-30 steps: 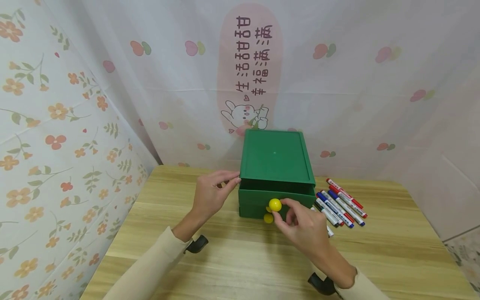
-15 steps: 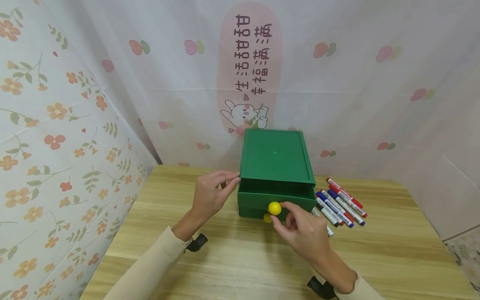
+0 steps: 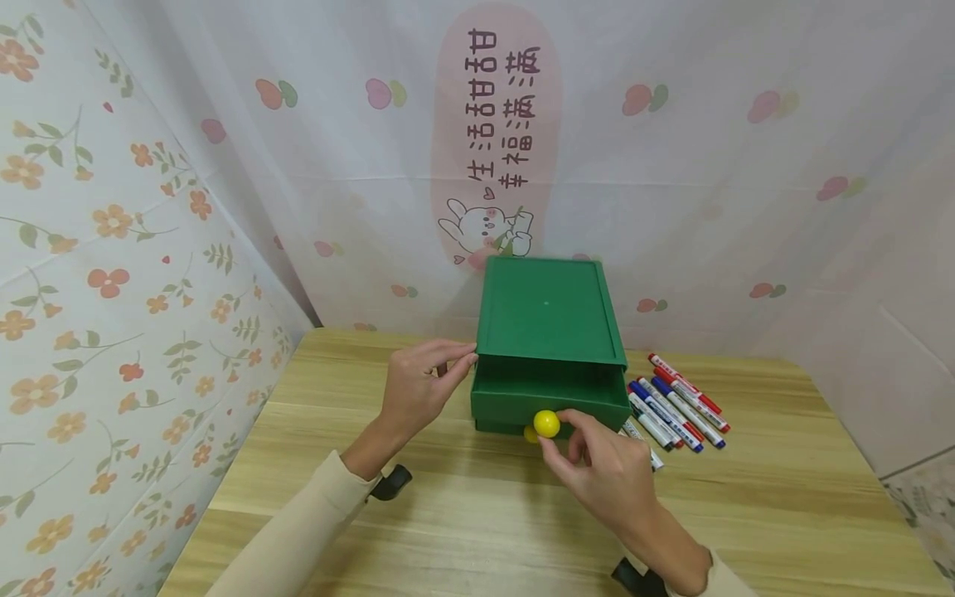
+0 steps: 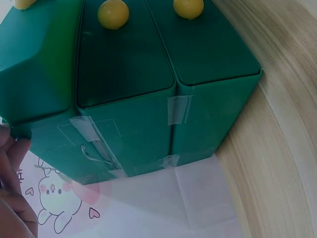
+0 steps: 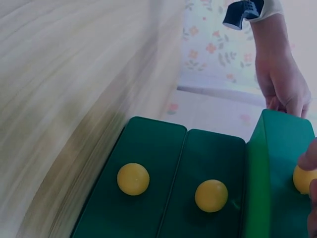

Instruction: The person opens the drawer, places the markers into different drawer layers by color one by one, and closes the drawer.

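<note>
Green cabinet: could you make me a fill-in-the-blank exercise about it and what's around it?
The right hand pinches a knob coloured ____.
The open drawer of the green cabinet is its ____ one.
In the head view, markers lie to the cabinet's ____.
The left wrist view shows ____ drawers in all.

Missing words: yellow; top; right; three.

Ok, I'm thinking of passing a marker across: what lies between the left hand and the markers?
The green box, its top drawer partly pulled out, lies between the left hand and the markers; the head view shows this.
</note>
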`<state>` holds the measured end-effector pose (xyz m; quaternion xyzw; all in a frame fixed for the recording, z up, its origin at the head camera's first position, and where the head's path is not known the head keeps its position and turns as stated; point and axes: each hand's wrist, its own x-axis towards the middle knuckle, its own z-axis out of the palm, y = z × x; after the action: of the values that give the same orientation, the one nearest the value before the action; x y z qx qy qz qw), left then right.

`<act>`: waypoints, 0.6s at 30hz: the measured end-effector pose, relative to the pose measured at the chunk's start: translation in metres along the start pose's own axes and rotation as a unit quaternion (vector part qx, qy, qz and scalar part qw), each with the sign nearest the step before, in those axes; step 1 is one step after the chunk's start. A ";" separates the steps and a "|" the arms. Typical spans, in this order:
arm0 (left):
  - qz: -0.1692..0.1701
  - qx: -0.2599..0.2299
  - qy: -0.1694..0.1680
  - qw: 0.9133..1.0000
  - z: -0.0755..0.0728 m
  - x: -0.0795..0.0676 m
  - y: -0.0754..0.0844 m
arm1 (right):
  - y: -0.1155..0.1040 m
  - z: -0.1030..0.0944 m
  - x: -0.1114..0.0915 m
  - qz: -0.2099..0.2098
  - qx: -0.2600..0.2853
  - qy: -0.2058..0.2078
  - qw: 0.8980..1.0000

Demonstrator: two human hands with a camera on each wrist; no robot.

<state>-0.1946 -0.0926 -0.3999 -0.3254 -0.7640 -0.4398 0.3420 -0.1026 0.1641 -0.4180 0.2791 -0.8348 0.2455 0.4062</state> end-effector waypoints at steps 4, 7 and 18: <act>0.002 -0.002 0.002 1.000 0.000 0.000 -0.001 | -0.003 -0.002 -0.002 -0.005 -0.004 0.004 1.000; 0.005 -0.001 0.002 1.000 0.001 0.000 -0.002 | -0.006 -0.005 -0.004 -0.008 -0.006 0.007 1.000; 0.010 -0.008 0.002 1.000 0.001 -0.001 -0.005 | -0.017 -0.016 -0.009 -0.034 0.004 0.020 0.999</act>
<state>-0.1982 -0.0933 -0.4030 -0.3346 -0.7566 -0.4430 0.3454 -0.0783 0.1641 -0.4134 0.3038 -0.8157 0.2406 0.4294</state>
